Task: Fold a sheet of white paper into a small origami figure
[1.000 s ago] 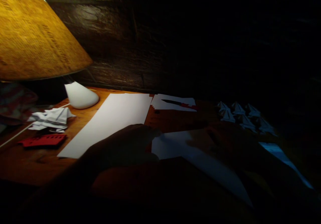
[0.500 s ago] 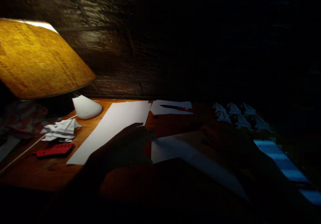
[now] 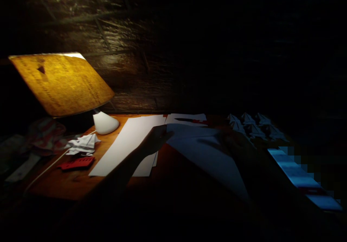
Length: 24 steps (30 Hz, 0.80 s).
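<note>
The scene is very dark, lit only by a lamp at the left. My left hand point(image 3: 155, 140) shows as a dark silhouette and pinches the left corner of a folded white paper sheet point(image 3: 208, 155), lifted off the wooden table point(image 3: 67, 180). My right hand point(image 3: 235, 140) is barely visible in shadow at the sheet's right side and seems to hold it too. A stack of white paper point(image 3: 127, 144) lies just left of my left hand.
A lamp with a yellow shade point(image 3: 62, 83) and white base point(image 3: 105, 123) stands at the left. Crumpled paper point(image 3: 82, 144) and a red object point(image 3: 77, 163) lie near it. Several small folded paper shapes point(image 3: 252, 124) sit at the back right. A dark-handled tool point(image 3: 189, 120) rests on paper behind.
The folded sheet has come up off the table, my left hand rising with its corner. The view has tilted, so the lamp sits lower in the frame.
</note>
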{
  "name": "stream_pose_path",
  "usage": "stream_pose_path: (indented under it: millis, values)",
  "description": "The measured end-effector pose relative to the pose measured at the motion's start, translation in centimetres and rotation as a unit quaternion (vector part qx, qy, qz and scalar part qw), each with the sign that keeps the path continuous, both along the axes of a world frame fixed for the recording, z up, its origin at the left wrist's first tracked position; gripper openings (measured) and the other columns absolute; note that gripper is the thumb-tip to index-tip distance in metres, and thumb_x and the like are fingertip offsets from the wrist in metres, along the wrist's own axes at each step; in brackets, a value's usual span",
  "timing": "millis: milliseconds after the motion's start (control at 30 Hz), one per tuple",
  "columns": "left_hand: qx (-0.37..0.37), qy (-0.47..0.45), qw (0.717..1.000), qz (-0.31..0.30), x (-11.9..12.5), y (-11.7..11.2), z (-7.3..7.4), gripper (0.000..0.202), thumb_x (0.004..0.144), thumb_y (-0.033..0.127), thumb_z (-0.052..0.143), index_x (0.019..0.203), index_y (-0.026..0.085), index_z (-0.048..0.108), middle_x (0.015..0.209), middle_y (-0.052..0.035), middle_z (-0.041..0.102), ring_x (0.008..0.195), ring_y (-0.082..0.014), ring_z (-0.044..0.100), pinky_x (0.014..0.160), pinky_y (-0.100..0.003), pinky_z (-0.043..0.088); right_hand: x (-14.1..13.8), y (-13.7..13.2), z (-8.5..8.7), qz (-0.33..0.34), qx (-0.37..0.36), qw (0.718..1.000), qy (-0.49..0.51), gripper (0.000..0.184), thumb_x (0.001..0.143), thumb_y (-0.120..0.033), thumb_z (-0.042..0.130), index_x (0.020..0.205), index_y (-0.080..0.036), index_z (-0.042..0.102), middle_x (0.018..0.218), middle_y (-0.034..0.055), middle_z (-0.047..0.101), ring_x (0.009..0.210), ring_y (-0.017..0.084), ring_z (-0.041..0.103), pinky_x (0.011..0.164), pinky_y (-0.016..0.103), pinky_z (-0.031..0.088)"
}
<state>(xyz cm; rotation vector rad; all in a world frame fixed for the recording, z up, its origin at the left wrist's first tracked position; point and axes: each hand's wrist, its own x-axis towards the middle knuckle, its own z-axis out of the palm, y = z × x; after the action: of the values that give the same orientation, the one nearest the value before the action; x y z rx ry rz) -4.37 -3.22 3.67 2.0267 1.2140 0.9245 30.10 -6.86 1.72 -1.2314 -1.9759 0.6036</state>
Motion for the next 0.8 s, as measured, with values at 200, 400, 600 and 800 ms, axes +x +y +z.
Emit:
stream_pose_path:
  millis: [200,400,600,800]
  values:
    - [-0.032,-0.226,0.971,0.071,1.6,1.0,-1.5,0.042,0.077,0.052,0.076,0.087,0.012,0.071,0.071,-0.0012,0.064,0.067,-0.0151,0.057,0.063,-0.026,0.043,-0.7,0.4,0.2,-0.055,-0.075,0.99,0.104,0.05,0.083,-0.059,0.071,0.116,-0.023,0.062,0.105,0.0104,0.075,0.093,0.027,0.072,0.077,0.04,0.059]
    - [-0.057,-0.316,0.946,0.053,1.9,1.1,-2.5,0.045,0.077,0.058,0.078,0.075,0.015,0.064,0.06,0.0041,0.049,0.053,-0.0088,0.042,0.049,-0.022,0.031,-0.9,0.9,-1.4,-0.012,-0.066,0.986,0.152,0.069,0.082,-0.055,0.075,0.136,-0.022,0.048,0.124,0.0138,0.07,0.106,0.028,0.071,0.091,0.045,0.057]
    - [-0.058,-0.361,0.93,0.048,1.7,1.0,-2.3,0.039,0.077,0.051,0.082,0.078,0.014,0.068,0.065,0.0021,0.056,0.056,-0.0082,0.046,0.051,-0.02,0.035,-0.7,0.6,-1.0,-0.042,-0.08,0.973,0.21,0.047,0.093,-0.058,0.059,0.128,-0.028,0.061,0.133,0.0095,0.068,0.126,0.031,0.062,0.106,0.051,0.051]
    - [-0.078,-0.381,0.921,0.009,2.0,0.9,-2.1,0.045,0.066,0.031,0.089,0.103,0.013,0.072,0.095,-0.0078,0.074,0.086,-0.02,0.067,0.076,-0.028,0.052,-0.3,0.4,0.3,-0.059,-0.164,0.973,0.152,0.047,0.09,-0.059,0.06,0.121,-0.026,0.074,0.108,0.0109,0.078,0.108,0.037,0.071,0.088,0.05,0.06]
